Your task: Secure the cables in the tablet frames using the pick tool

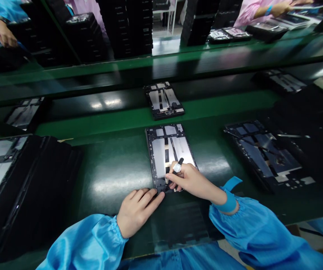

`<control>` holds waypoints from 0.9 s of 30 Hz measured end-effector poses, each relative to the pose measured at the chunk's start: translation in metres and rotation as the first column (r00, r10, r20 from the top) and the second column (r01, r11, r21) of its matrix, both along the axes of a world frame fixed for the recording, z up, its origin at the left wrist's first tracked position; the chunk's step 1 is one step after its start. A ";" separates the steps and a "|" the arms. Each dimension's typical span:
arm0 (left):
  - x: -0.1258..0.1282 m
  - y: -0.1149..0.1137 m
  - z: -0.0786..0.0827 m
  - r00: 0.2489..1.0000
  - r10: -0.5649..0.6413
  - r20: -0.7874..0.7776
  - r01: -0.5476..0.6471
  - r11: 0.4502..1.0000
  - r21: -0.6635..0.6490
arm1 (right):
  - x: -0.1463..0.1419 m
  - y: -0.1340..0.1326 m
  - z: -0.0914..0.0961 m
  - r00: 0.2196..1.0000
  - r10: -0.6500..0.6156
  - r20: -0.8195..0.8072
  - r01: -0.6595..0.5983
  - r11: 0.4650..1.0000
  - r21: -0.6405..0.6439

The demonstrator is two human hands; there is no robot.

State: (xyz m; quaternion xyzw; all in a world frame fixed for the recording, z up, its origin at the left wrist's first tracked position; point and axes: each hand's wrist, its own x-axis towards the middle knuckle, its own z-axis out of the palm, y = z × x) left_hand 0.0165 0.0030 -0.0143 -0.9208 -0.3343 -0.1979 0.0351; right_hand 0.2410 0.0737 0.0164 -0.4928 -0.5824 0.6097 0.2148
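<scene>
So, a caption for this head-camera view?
Right hand holds a black pen-like tool over an open tablet casing on a green belt, left hand at its corner.

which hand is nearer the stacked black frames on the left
Left. The left hand lies right of the stack; the right hand is farther right, over a tablet frame.

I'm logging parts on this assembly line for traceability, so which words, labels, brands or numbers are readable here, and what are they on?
No text can be read. The black tablet housing with silver foil panels shows no legible marking, nor does the black-and-white marker pen in the right hand. The small pale patches on the tilted black housing to the right are too small and blurred to read.
</scene>
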 end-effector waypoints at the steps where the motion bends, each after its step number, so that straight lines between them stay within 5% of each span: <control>1: 0.000 0.000 0.002 1.000 0.004 -0.026 -0.003 1.000 0.012 | 0.001 0.000 0.000 1.000 -0.003 -0.003 0.003 1.000 0.006; 11: 0.003 0.002 0.001 1.000 0.015 -0.018 -0.015 1.000 0.010 | 0.032 -0.018 0.000 0.987 -0.066 0.150 0.028 0.970 0.241; 19: 0.001 0.001 -0.005 1.000 0.012 0.013 -0.012 1.000 0.011 | 0.030 -0.018 -0.006 0.994 -0.106 0.026 0.101 0.985 0.140; 27: 0.001 0.002 -0.008 1.000 0.003 0.024 -0.003 1.000 0.012 | 0.028 -0.019 0.001 0.986 -0.080 0.145 0.035 0.956 0.291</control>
